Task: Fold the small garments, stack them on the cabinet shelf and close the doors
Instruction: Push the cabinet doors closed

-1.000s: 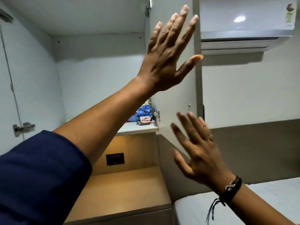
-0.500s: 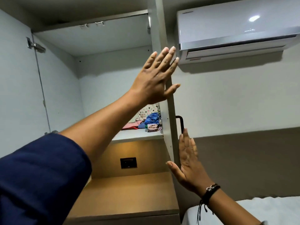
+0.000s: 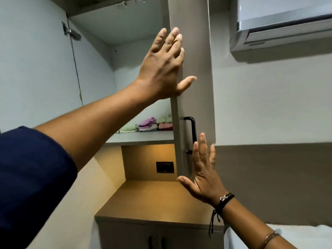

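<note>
The grey right cabinet door (image 3: 195, 56) stands partly swung across the opening, its black handle (image 3: 191, 133) facing me. My left hand (image 3: 164, 67) lies flat against the door's front near its left edge, fingers spread. My right hand (image 3: 203, 169) presses flat on the door's lower part, just below the handle. Behind the door, folded small garments (image 3: 150, 125) in green, purple and pink sit in low stacks on the cabinet shelf (image 3: 140, 139). The left door (image 3: 36, 60) is still swung wide open.
Below the shelf is a lit niche with a black socket plate (image 3: 165, 167) and a wooden counter (image 3: 154, 200) over lower cabinet doors. An air conditioner (image 3: 280, 24) hangs at the upper right. A white bed (image 3: 287, 236) lies at the bottom right.
The right door has swung further across the opening under both flat hands, now hiding the blue stack. The view has shifted so more of the door's front shows.
</note>
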Tool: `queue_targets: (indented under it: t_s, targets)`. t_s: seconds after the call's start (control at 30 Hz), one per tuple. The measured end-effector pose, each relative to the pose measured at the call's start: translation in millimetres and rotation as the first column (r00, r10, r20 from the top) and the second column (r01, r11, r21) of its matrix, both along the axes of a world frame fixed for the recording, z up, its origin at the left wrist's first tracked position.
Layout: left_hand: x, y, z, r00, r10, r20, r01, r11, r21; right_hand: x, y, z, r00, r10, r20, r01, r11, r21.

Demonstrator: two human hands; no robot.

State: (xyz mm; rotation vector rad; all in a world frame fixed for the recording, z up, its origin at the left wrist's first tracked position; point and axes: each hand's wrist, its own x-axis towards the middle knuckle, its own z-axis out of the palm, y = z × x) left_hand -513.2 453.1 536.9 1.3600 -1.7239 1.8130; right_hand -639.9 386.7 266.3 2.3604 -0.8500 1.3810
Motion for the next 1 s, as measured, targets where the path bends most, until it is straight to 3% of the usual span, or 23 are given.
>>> queue_targets:
  t_s: [0.27, 0.37, 0.63, 1.0]
  targets:
    - [63.5, -64.2, -4.3, 0.97, 0.24, 0.029, -0.24, 0.971, 0.012, 76.3, -54.5, 12.9, 0.999, -0.028, -0.031, 0.029, 1.0, 0.011]
    - [98.8, -93.0, -5.3, 0.979, 0.191, 0.066, -0.194, 0.98, 0.045, 103.4, -80.5, 14.7, 0.99, -0.11, -0.085, 0.11, 0.994, -0.004]
    - [183.1, -180.0, -14.9, 0.999, -0.032, -0.032, 0.035, 0.994, 0.101, 176.5, -156.7, 27.7, 0.937, -0.334, -0.103, 0.327, 0.941, -0.081]
    - [190.5, -272.1, -36.1, 0.968, -0.195, -0.156, 0.208, 0.976, 0.071, 213.6, -224.4, 33.4, 0.852, -0.519, -0.065, 0.504, 0.848, -0.166]
